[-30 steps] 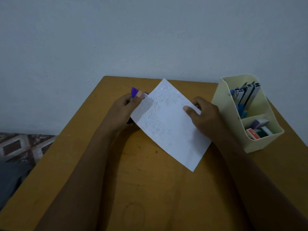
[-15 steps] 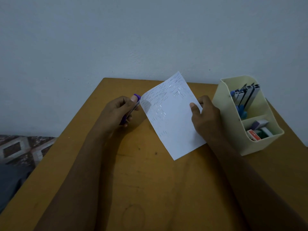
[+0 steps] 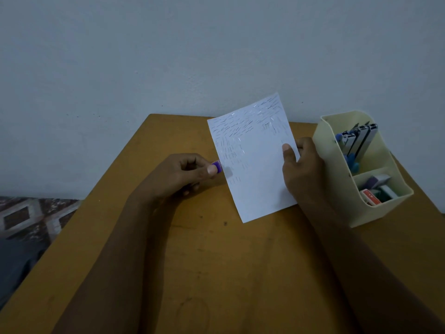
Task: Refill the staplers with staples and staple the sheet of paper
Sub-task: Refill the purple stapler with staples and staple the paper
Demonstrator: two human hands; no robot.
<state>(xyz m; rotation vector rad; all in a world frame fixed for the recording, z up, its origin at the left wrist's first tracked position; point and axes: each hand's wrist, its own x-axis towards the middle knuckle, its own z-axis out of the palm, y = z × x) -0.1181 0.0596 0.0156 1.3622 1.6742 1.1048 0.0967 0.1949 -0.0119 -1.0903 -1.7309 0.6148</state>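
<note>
Hands point(image 3: 180, 175) on purple plastic stapler point(image 3: 217, 166), stapled paper point(image 3: 255, 169)

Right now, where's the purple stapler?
Head view, centre-left: purple stapler held in the left hand, tip at the left edge of the sheet.

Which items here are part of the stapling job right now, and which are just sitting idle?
In use: purple stapler in left hand; white staple-marked paper sheet in right hand.
Idle: cream plastic organiser; its metal staplers; small coloured boxes.

1 sheet point(image 3: 252, 165), 1 purple stapler point(image 3: 217, 166), 1 organizer point(image 3: 337, 189) and 1 table point(image 3: 216, 261).
</note>
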